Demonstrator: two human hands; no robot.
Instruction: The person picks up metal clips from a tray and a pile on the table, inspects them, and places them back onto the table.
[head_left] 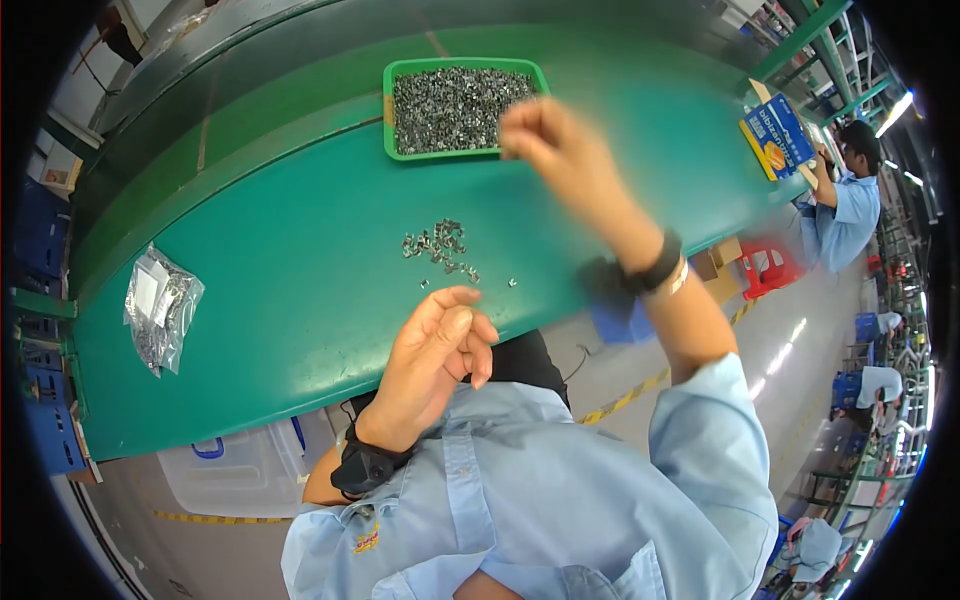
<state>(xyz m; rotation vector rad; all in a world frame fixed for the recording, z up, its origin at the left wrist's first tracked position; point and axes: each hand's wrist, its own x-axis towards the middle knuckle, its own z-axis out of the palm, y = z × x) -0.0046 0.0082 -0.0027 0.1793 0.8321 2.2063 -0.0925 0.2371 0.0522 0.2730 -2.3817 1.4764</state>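
Over the right edge of a green tray (390, 135) heaped with small shiny metal pieces (450, 105) is my right hand (558, 145). It is blurred, its fingers curled in toward the thumb; anything between them cannot be made out. My left hand (432, 350) is held above the near edge of the green table, thumb laid against the bent fingers. Whether it pinches a small piece is hidden. Just beyond its fingertips lies a loose scatter of metal clips (440, 243), with a few single ones apart from the pile.
A clear plastic bag (160, 310) of metal pieces lies on the green table (300, 300) at left. A blue and yellow box (775, 135) stands far right, near a seated co-worker (845, 195). Below the table are a clear bin (230, 475) and a red stool (770, 265).
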